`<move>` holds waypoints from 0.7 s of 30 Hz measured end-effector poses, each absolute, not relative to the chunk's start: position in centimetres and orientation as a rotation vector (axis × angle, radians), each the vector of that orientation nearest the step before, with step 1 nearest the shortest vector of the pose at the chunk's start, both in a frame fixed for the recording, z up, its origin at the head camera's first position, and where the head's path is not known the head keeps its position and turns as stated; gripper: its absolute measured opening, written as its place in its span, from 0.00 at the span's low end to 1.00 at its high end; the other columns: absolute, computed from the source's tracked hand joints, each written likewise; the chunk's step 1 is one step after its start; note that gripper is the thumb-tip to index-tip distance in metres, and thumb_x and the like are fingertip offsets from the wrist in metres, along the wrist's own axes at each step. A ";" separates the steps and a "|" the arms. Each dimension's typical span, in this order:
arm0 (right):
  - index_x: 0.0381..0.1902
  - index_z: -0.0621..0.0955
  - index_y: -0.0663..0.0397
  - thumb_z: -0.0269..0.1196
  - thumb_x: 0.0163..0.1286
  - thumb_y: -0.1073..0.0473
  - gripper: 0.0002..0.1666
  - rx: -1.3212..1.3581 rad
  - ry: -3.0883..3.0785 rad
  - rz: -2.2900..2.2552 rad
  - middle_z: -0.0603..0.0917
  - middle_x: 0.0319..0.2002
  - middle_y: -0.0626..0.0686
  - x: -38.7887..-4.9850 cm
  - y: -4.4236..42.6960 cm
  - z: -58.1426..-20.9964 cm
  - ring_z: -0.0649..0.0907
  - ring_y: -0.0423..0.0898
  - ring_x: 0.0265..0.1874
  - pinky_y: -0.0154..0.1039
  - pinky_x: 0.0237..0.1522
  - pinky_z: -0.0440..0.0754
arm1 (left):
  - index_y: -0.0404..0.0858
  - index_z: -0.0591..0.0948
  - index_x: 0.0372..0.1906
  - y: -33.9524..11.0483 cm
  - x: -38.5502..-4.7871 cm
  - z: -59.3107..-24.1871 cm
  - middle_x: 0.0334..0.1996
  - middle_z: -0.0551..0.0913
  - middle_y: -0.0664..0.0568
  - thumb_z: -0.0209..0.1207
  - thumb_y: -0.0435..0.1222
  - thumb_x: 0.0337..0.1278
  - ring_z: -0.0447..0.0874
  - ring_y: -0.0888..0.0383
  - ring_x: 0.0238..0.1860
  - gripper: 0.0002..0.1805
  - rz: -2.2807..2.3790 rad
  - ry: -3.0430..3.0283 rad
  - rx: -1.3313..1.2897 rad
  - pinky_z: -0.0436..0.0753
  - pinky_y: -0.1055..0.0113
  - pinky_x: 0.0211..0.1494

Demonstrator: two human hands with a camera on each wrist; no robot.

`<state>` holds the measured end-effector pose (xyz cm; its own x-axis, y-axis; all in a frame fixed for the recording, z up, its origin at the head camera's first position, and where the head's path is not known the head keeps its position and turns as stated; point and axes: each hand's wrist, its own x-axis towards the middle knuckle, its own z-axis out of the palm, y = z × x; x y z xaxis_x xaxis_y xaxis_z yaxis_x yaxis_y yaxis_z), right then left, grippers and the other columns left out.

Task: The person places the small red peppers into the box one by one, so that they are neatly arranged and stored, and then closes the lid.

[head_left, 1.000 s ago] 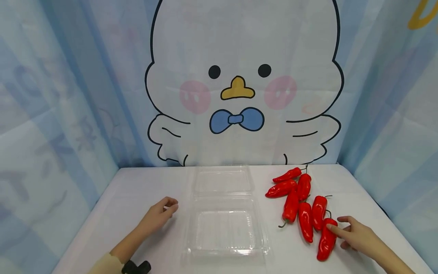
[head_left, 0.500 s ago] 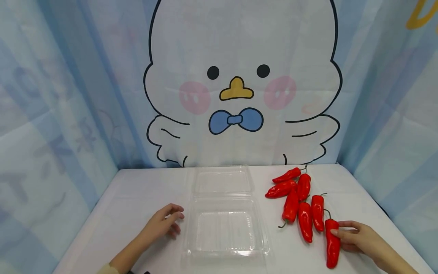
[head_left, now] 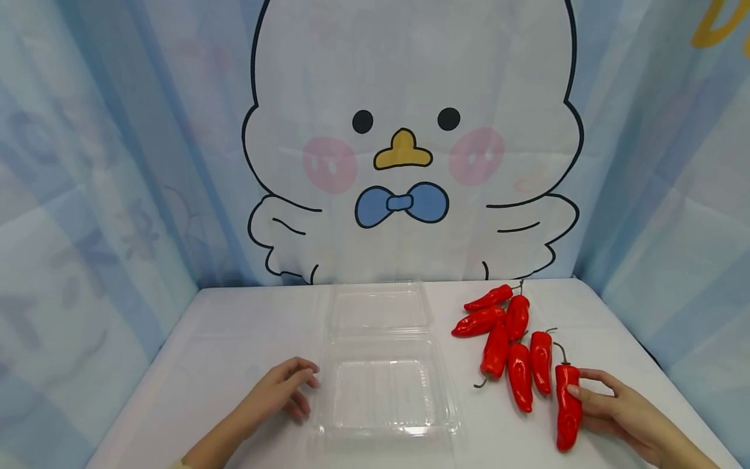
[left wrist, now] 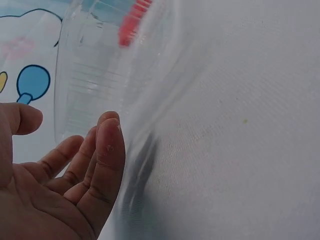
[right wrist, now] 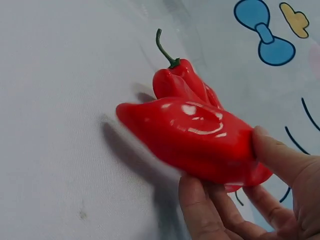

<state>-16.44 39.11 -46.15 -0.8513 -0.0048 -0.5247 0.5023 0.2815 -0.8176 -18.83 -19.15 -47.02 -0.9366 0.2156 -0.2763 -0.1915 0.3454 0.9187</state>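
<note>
My right hand (head_left: 621, 413) grips a shiny red pepper (head_left: 568, 410) between thumb and fingers, its green stem pointing away. In the right wrist view this pepper (right wrist: 185, 137) is raised a little off the table, casting a shadow beneath. Several more red peppers (head_left: 519, 378) lie in a loose group to its left and behind. A clear plastic clamshell box (head_left: 383, 394) lies spread out mid-table, lid toward the back. Beside the box's left edge is my left hand (head_left: 275, 397), fingers loosely bent and holding nothing; its palm shows in the left wrist view.
A white cloth covers the table (head_left: 234, 326). Behind it hangs a curtain (head_left: 410, 65) printed with a white cartoon bird, and pale blue curtains (head_left: 94, 195) close off both sides.
My right hand has taken hold of the nearest pepper, drawn it slightly right of the others and lifted it. My left hand has moved right, closer to the box.
</note>
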 end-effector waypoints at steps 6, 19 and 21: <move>0.78 0.39 0.67 0.56 0.81 0.42 0.53 0.467 2.061 -1.681 0.65 0.65 0.79 -16.5 38.6 -46.0 0.88 0.52 0.45 0.53 0.52 0.87 | 0.29 0.74 0.62 -18.7 -18.4 -47.2 0.45 0.83 0.46 0.52 0.43 0.76 0.84 0.53 0.28 0.23 1.629 2.230 0.011 0.88 0.57 0.32; 0.80 0.38 0.68 0.53 0.82 0.42 0.52 0.416 1.997 -1.738 0.73 0.63 0.68 -17.0 37.0 -45.4 0.84 0.48 0.48 0.53 0.54 0.86 | 0.29 0.74 0.62 -17.6 -17.7 -46.9 0.46 0.82 0.46 0.53 0.43 0.73 0.82 0.55 0.31 0.24 1.633 2.197 -0.066 0.85 0.61 0.31; 0.80 0.38 0.69 0.53 0.82 0.43 0.52 0.397 1.979 -1.741 0.76 0.61 0.62 -17.0 36.8 -45.4 0.84 0.48 0.49 0.54 0.55 0.86 | 0.29 0.73 0.62 -17.6 -17.7 -47.0 0.46 0.82 0.45 0.53 0.44 0.74 0.82 0.55 0.31 0.24 1.651 2.176 -0.063 0.85 0.61 0.31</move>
